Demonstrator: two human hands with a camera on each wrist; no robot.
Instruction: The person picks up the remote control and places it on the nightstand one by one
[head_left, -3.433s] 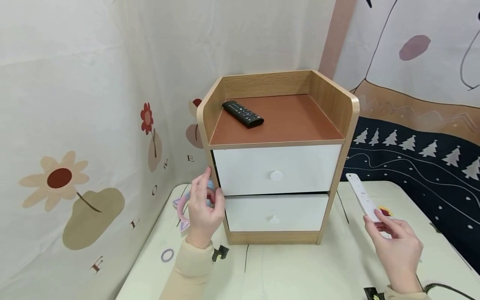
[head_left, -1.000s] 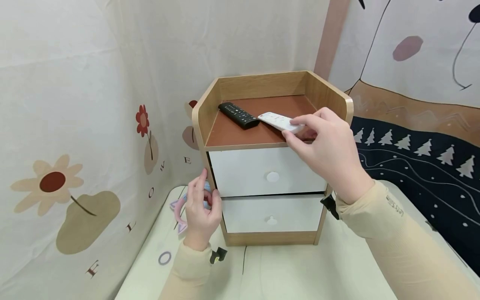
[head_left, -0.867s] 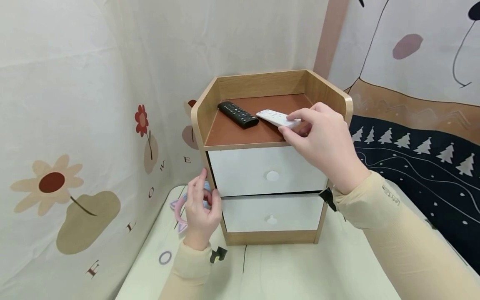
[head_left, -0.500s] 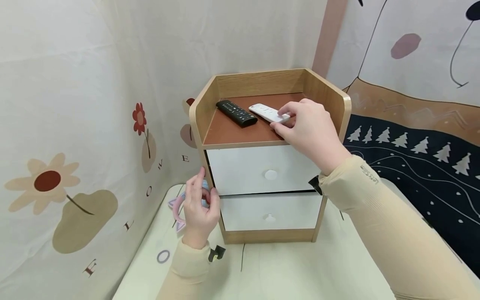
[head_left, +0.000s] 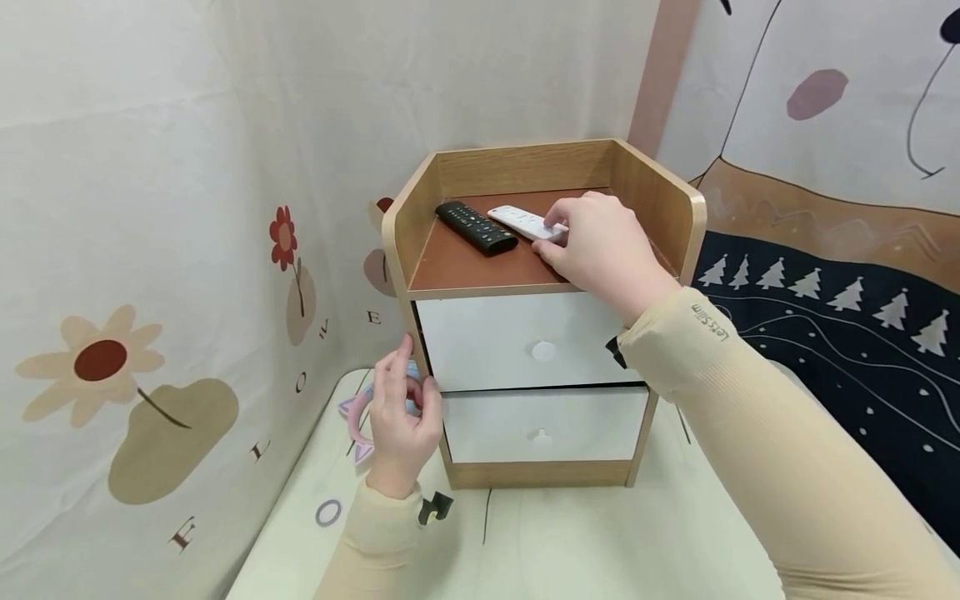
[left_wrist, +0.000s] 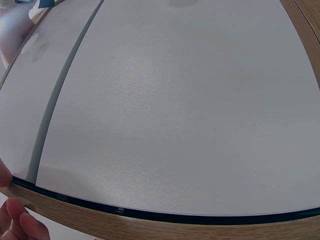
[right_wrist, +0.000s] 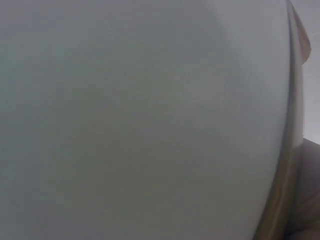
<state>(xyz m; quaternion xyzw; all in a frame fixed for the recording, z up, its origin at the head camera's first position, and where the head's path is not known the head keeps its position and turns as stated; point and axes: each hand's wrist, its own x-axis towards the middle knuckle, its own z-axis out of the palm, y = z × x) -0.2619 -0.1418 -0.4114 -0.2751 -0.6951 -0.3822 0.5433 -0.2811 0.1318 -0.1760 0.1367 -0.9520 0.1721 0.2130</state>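
Observation:
A small wooden cabinet (head_left: pixel 543 474) with two white drawers stands on the table in the head view. On its brown top a black remote control (head_left: pixel 477 229) lies at the left. Just right of it, my right hand (head_left: pixel 600 246) pinches the near end of a white remote control (head_left: pixel 521 220). I cannot tell whether the white one fully touches the top. My left hand (head_left: pixel 405 421) holds the cabinet's left edge, its thumb at the front and its fingers along the side. In the left wrist view, fingertips (left_wrist: pixel 30 227) show beside the wooden edge.
Behind my left hand, a pink headband-like ring (head_left: pixel 357 417) with pointed ears lies on the table (head_left: pixel 555 542). Raised wooden walls (head_left: pixel 525 169) border the cabinet top at the back and sides. Printed cloth (head_left: pixel 150 208) hangs at the left and behind.
My right hand has carried the white remote control from the right of the cabinet onto its top, then leftward and back beside the black one. My left hand stays at the cabinet's edge.

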